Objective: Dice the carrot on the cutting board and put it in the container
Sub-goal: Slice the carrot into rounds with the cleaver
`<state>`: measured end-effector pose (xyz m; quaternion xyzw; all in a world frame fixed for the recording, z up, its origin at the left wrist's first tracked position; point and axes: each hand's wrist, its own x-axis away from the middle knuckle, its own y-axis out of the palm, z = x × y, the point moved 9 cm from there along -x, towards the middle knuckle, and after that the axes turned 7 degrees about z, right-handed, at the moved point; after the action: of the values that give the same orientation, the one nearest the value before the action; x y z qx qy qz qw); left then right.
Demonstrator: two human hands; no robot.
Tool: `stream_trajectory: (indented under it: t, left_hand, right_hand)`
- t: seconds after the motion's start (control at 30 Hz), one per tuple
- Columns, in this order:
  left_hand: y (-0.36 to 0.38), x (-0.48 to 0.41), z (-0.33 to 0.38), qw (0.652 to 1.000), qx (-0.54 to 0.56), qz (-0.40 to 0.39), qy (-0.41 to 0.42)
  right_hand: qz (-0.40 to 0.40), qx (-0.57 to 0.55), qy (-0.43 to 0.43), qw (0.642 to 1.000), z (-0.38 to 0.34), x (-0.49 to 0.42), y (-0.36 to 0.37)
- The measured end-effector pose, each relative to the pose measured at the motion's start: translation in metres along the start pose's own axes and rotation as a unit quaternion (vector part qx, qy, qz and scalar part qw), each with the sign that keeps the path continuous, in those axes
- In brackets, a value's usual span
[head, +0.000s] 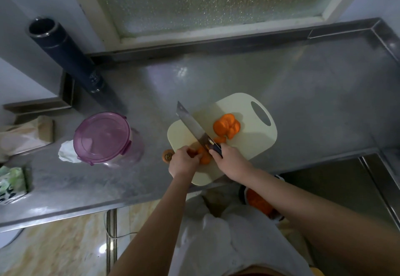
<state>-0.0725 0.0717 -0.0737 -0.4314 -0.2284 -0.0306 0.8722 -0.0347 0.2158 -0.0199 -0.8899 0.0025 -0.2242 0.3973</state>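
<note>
Left hand (184, 162) pinching carrot stub (204, 157); right hand (230, 158) just beside, wrapped round cleaver (190, 124) handle. Likely stiff, roll-prone: pin flat-side down, behind blade.

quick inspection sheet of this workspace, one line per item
surface: steel counter, raised rim at the back
job's things: cutting board at the front edge; carrot slices piled on it; carrot at the board's left side, next to the knife; container to the left, purple lid on
clutter: carrot end off the board; crumpled tissue; dark flask; packets at far left
grippers: left hand holds the carrot; right hand grips the knife handle
cables: thin cord on the floor, faint
surroundings: frosted window behind; sink to the right
</note>
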Motion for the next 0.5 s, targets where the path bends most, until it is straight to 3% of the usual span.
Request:
stream_trajectory:
  t: [0.27, 0.5]
  left_hand:
    - [0.001, 0.005, 0.001, 1.000, -0.002, 0.016, 0.010]
    - [0.000, 0.010, -0.004, 0.993, 0.101, 0.048, 0.020]
  right_hand:
    - [0.002, -0.014, 0.014, 1.000, 0.012, 0.016, -0.008]
    - [-0.004, 0.008, 0.014, 1.000, 0.021, 0.033, 0.000]
